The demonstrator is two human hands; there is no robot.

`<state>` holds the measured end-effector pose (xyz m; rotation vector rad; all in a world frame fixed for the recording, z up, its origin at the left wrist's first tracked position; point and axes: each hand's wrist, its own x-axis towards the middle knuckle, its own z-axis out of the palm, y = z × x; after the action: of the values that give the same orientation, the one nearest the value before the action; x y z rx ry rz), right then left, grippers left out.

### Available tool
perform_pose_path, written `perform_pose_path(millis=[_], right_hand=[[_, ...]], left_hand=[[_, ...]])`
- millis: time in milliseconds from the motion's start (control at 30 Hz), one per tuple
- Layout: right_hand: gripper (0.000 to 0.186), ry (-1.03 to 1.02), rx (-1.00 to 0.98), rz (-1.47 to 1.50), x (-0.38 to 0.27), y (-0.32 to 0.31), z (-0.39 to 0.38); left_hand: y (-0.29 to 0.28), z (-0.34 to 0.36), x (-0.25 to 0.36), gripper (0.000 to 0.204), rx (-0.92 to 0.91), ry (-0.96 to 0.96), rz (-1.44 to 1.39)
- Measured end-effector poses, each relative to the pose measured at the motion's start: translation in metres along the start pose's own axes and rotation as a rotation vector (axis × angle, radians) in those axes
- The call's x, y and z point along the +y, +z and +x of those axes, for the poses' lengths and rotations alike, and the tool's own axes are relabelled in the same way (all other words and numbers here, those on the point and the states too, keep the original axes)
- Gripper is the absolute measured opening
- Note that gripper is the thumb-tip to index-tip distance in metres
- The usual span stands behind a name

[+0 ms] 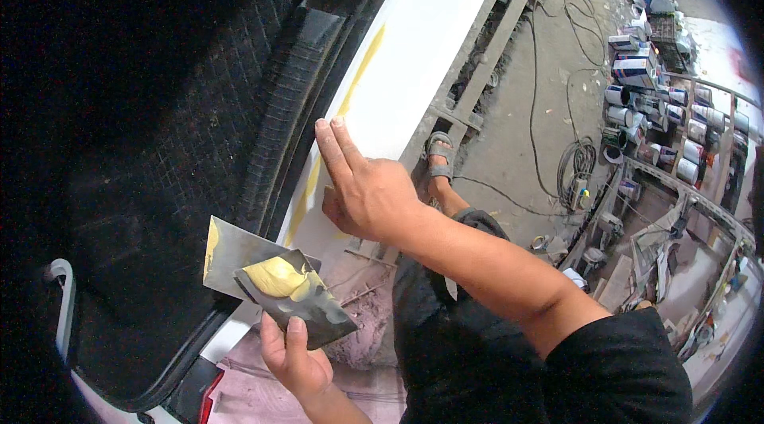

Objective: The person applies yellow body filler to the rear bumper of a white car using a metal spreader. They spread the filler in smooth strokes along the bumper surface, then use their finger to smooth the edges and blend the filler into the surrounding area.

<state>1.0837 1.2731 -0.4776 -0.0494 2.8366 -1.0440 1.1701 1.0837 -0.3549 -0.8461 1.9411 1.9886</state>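
My left hand (298, 356), at the lower centre, pinches the near edge of a dark flat putty spreader (322, 327). A lump of yellow putty (278, 277) lies on its face. Against it, on the far side, is a thin grey metal spreader (235, 253) with yellow along its left edge. My right hand (366, 193) is over a long white car panel (414, 50), index and middle fingers stretched out together. Their tips are at a yellow putty strip (363, 70) running along the panel's edge. The right hand's other fingers are folded under and mostly hidden.
Left of the panel lies a dark vehicle cargo area (183, 129) with a black ribbed sill (278, 113). A wooden pallet (485, 66) and coiled cables (579, 165) lie on the floor. Several paint cans (621, 116) and a cluttered metal frame (684, 201) stand at the right.
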Motion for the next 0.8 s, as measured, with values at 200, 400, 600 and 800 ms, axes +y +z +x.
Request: perform_pose_path(millis=[200,400,600,800], right_hand=[[0.090,-0.012,-0.047,0.097,-0.007,0.001,-0.010],[0.092,0.176,-0.023,0.278,0.025,-0.040,-0.005],[0.088,0.138,0.172,0.129,0.078,-0.076,0.055],[0.088,0.124,0.123,0.076,0.067,-0.071,0.061]], left_hand=[[0.003,-0.001,0.003,0.054,0.010,-0.009,0.001],[0.006,0.001,0.008,0.055,-0.002,-0.005,0.059],[0.006,0.000,0.000,0.057,0.042,0.000,0.043],[0.006,0.002,0.002,0.056,-0.042,-0.006,-0.008]])
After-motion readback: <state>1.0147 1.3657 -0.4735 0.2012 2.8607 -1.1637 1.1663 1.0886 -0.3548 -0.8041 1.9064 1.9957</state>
